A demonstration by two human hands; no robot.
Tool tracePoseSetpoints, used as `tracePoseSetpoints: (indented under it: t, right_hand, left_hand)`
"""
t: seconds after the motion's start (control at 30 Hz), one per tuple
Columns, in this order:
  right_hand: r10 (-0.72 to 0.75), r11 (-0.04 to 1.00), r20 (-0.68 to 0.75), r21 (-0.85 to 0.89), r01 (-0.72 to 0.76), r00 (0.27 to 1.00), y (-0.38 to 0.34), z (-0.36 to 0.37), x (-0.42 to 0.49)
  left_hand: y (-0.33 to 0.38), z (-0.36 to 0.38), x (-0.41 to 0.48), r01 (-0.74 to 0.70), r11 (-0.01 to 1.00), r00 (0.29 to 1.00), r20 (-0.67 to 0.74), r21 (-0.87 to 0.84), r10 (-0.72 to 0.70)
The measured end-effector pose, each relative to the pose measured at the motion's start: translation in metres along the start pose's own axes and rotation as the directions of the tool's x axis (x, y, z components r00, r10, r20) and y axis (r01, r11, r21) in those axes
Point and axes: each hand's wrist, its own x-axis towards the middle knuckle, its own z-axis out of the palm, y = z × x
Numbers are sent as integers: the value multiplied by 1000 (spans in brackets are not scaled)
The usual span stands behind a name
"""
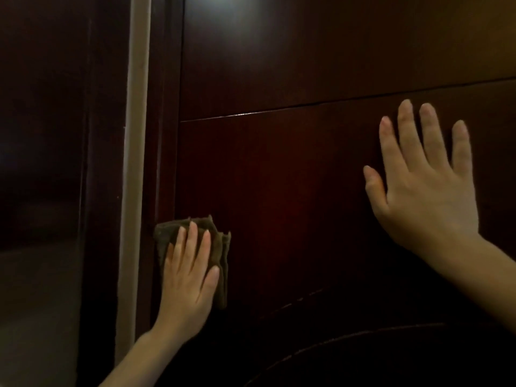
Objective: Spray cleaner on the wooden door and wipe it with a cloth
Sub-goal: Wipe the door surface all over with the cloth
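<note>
A dark red-brown wooden door (293, 177) fills most of the head view, with a horizontal groove across its upper part and curved grooves low down. My left hand (190, 275) presses a folded brown cloth (220, 247) flat against the door near its left edge. My right hand (424, 185) lies flat on the door panel to the right, fingers spread, holding nothing. No spray bottle is in view.
A pale strip of door frame (134, 163) runs vertically left of the door. Beyond it stands a dark wooden surface (55, 135). The scene is dim, with a light reflection (237, 12) near the door's top.
</note>
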Motion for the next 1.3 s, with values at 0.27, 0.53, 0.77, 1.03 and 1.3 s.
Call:
tracePoseSetpoints:
  t: [0.27, 0.53, 0.77, 1.03, 1.3]
  right_hand:
    - [8, 1000, -1, 17, -8, 1000, -1, 0, -1]
    - [7, 1000, 50, -12, -6, 999, -2, -5, -3]
    - [0, 1000, 65, -15, 1, 998, -3, -6, -6]
    - [-37, 999, 100, -14, 38, 994, -7, -6, -21]
    - [-56, 998, 119, 6, 56, 991, -9, -7, -34]
  left_hand:
    - [-1, -9, 19, -44, 999, 999, -29, -13, 43]
    - [7, 19, -31, -72, 996, 997, -1, 56, 72]
    - [30, 14, -4, 40, 999, 997, -72, -6, -40]
    - [51, 31, -28, -137, 988, 987, -70, 72, 142]
    - [51, 22, -6, -31, 999, 993, -116, 41, 35]
